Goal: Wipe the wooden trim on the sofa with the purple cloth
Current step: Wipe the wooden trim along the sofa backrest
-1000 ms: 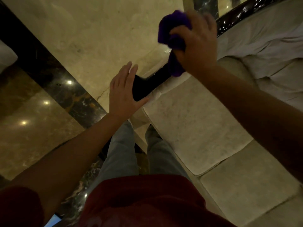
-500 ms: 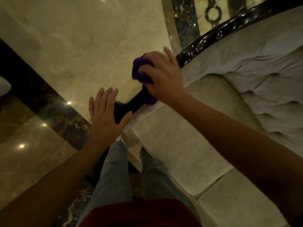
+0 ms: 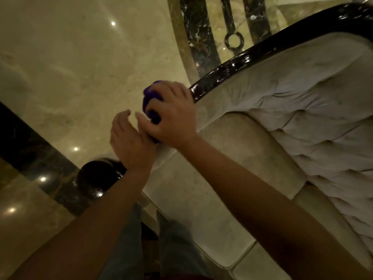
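Note:
My right hand (image 3: pixel 172 116) is closed around the bunched purple cloth (image 3: pixel 149 96), pressing it on the glossy dark wooden trim (image 3: pixel 238 65) where the trim curves down the sofa's arm. The trim runs on up to the top right along the tufted backrest. Its rounded lower end (image 3: pixel 96 177) shows near the floor at lower left. My left hand (image 3: pixel 129 138) is raised beside the right one, fingers loosely curled and holding nothing, just left of the cloth. The stretch of trim under both hands is hidden.
The cream sofa seat cushions (image 3: pixel 201 199) lie below my arms, with the grey tufted backrest (image 3: pixel 312 118) to the right. Polished marble floor (image 3: pixel 70 67) with a dark inlay band (image 3: pixel 30 148) spreads to the left. My legs (image 3: pixel 171 239) stand against the sofa's front.
My right hand has slid the cloth along the trim. My left hand has lifted off the trim's rounded end and come up beside the right hand. The view has tilted up.

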A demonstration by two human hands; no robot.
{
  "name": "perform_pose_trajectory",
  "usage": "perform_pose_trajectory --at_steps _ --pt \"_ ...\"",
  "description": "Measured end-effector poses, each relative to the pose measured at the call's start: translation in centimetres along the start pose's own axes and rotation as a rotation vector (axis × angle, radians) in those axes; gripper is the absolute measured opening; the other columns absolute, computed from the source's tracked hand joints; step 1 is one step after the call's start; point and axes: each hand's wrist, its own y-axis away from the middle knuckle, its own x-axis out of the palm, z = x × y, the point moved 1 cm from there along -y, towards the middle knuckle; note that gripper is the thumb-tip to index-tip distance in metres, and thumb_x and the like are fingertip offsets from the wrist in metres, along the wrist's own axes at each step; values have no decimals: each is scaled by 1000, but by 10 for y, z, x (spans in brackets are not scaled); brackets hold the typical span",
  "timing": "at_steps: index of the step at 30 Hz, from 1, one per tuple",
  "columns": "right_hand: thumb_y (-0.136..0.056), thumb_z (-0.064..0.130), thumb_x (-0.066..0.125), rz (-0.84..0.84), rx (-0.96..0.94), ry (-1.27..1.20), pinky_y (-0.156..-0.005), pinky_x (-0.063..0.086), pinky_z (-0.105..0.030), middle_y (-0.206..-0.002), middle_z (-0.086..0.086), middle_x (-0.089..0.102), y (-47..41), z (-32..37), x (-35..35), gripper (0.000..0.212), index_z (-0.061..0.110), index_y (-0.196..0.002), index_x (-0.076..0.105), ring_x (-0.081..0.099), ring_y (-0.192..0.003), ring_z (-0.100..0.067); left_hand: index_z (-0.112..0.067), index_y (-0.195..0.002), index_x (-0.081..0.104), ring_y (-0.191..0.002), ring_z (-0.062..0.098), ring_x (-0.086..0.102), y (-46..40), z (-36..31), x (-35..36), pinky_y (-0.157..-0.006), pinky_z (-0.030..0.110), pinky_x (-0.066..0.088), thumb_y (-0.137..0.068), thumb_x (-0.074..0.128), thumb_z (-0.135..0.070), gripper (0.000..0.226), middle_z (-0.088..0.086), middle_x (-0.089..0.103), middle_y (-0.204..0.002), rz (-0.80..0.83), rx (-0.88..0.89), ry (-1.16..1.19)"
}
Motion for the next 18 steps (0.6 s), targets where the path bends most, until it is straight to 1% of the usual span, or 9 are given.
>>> perform_pose_trajectory --at_steps 1,3,5,7,10,12,14,16,18 --pt "-84 40 75 -4 -23 14 -104 42 -47 -112 -9 73 -2 5 7 26 16 -77 78 64 -111 -30 -5 -139 54 -129 38 56 -1 7 -5 -105 50 44 -101 47 -24 43 16 58 -142 -7 -20 -1" --pt "-85 34 75 -5 -76 23 -105 43 -51 -113 -10 73 -7 -19 3 20 15 -80 78 65 -110 -31 -5 -138 54 -128 37 56 0 0 2 -105 51 43 -96 42 -22 47 16 59 -141 -8 -24 15" --pt "-86 31 72 -5 -150 -12 -106 42 -52 -116 -12 73 -12 -38 -2 17 15 -83 77 66 -110 -32 -4 -137 55 -123 39 58 0 1 -4 -101 51 44 -95 43 -20 47 18 60 -137 -37 -12 17" --pt "-87 26 71 -27 -151 -14 -103 43 -54 -117 -16 72 -21 -67 -17 14 14 -85 76 67 -108 -35 -2 -135 55 -119 40 59 2 3 -2 -98 51 45 -95 44 -18 45 19 61 -133 -47 -4 33" --pt "-93 27 64 -26 -72 193 -103 43 -53 -120 -18 68 -45 -144 -56 19 11 -89 73 63 -110 -38 -2 -133 56 -116 39 60 2 4 1 -97 51 45 -96 43 -17 42 19 62 -130 -54 -4 51" --pt "-100 34 53 12 -46 367 -105 39 -51 -124 -18 65 -62 -202 -89 29 11 -95 70 59 -115 -40 -4 -132 57 -115 37 61 3 6 4 -96 48 44 -96 42 -19 42 18 63 -129 -61 -13 35" --pt "-104 43 42 45 -35 480 -106 39 -51 -128 -17 62 -70 -238 -115 39 13 -103 66 57 -118 -39 -6 -132 57 -113 35 62 1 9 6 -95 46 44 -95 41 -21 42 16 63 -129 -68 -20 24" --pt "-104 47 42 17 16 533 -104 41 -49 -131 -16 62 -73 -249 -121 41 14 -106 66 58 -119 -37 -8 -131 57 -111 34 62 2 11 7 -94 44 44 -95 41 -22 42 14 64 -128 -68 -18 12" --pt "-100 43 49 -66 136 531 -102 42 -46 -127 -12 66 -75 -236 -112 37 14 -101 71 60 -118 -36 -9 -130 58 -108 33 62 0 11 6 -92 43 44 -96 40 -22 40 14 64 -126 -60 -5 6"
